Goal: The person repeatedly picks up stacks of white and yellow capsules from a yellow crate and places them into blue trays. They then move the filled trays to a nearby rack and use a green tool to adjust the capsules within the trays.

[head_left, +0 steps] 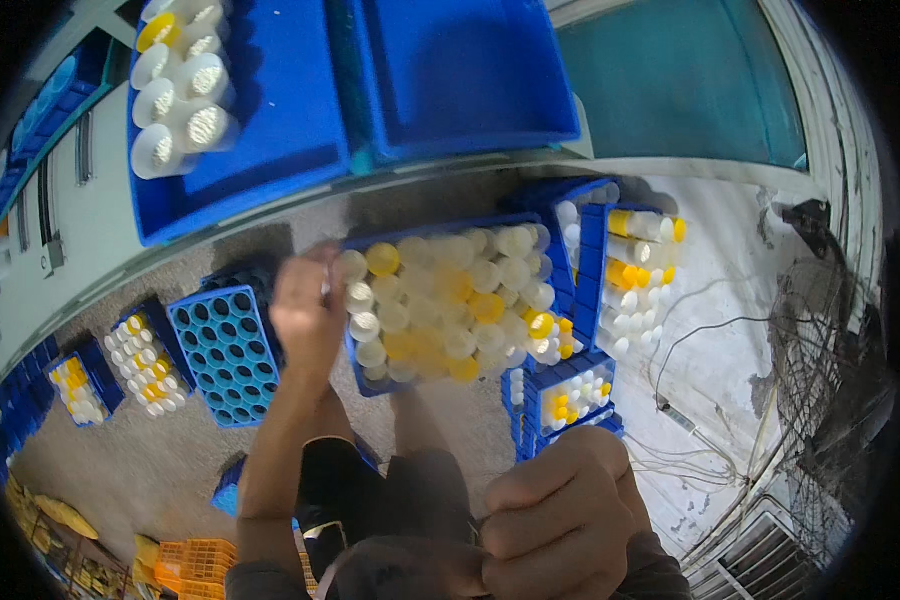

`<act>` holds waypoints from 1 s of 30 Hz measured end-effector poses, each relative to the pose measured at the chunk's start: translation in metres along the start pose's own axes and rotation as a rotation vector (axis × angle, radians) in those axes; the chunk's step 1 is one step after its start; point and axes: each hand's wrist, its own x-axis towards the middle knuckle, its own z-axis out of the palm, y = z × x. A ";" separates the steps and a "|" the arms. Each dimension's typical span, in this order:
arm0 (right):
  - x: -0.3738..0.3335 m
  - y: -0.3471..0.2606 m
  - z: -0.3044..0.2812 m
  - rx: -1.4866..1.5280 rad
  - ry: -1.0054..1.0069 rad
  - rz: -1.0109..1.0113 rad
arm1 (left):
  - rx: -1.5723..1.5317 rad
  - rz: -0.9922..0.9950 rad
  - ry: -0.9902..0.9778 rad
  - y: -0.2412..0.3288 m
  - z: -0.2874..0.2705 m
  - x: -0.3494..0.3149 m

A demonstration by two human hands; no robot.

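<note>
A blue crate packed with translucent white and yellow cups is below the table edge in the middle. At its left end is my left hand, fingers curled and slightly blurred beside the outermost cups. A small pale spot shows at these fingers; what they grip is unclear. Some cups at that end show white contents. My right hand is raised close to the camera at the lower right, apart from the crate. Its fingers are folded into the palm, and their inner side is hidden.
On the table ahead, a blue tray bears upright cups along its left side, beside another blue tray. Crates of cups are stacked right. A blue holed rack stands left. Loose cables lie on the right.
</note>
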 end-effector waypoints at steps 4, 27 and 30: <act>0.036 0.029 0.066 -0.012 -0.072 0.033 | 0.325 -0.092 0.102 -0.091 -0.060 0.111; 0.140 0.428 0.244 -0.509 -0.995 -0.061 | 0.147 -0.129 -0.162 -0.118 -0.148 0.174; 0.141 0.363 0.198 -0.497 -0.920 -0.077 | 0.083 -0.087 -0.188 -0.063 -0.189 0.133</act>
